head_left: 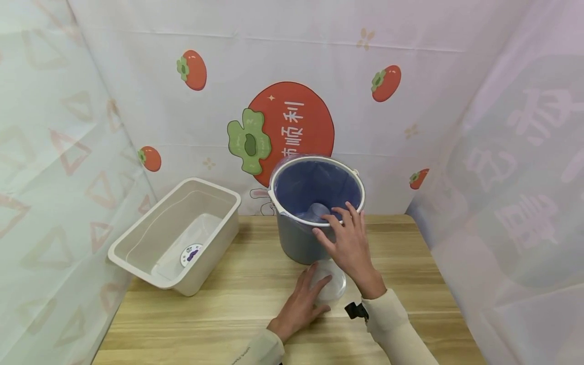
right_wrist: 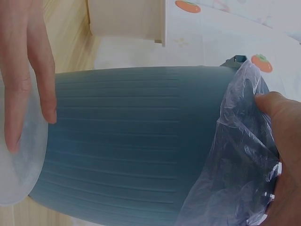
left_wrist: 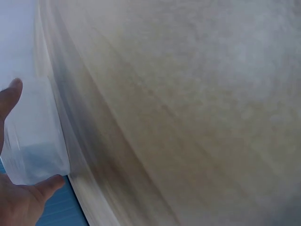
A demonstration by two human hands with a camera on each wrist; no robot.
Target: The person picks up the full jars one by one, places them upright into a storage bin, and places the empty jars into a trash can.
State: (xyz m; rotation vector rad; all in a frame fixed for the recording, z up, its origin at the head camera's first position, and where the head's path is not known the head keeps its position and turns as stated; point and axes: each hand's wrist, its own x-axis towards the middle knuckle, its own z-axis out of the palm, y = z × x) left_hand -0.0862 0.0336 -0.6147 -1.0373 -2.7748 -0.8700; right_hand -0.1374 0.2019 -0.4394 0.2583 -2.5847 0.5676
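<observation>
Left hand gripping clear plastic container; right hand pinching bin liner at blue bin rim; keep bin steadied.

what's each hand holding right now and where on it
The left hand grips a clear plastic round lid by its edge. The right hand pinches the clear plastic bag liner at the grey-blue bucket's rim.
</observation>
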